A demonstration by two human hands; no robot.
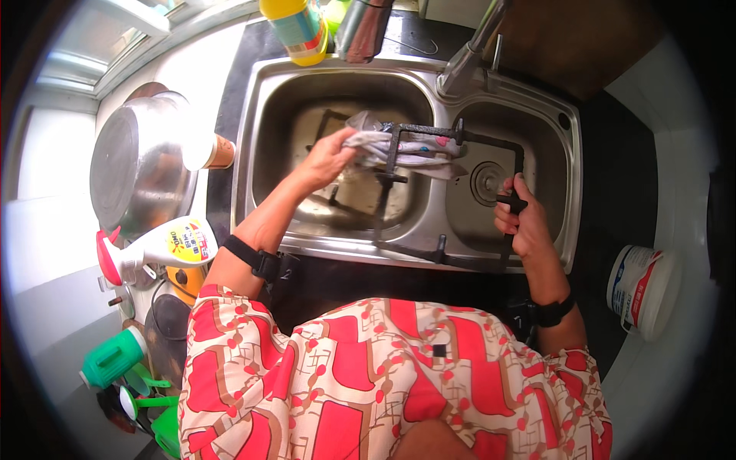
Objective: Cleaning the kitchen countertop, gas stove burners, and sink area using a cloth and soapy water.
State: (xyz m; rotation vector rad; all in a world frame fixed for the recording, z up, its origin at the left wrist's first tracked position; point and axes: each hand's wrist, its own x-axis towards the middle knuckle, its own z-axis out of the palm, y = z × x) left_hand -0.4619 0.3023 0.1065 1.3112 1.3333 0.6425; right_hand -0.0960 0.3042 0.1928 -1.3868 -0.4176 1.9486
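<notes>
My left hand grips a pale, patterned cloth that is draped through and around one bar of a black metal stove grate. The grate is a square frame with short prongs, held over the divider of a double stainless steel sink. My right hand is closed around the grate's right side, close to a prong. Below the cloth, in the left basin, lies another dark grate, partly hidden by my left hand and the cloth. A drain shows in the right basin.
A faucet rises behind the sink. Yellow container stands at the back edge. To the left are a large metal pot, a paper cup and a spray bottle. On the right sits a white tub.
</notes>
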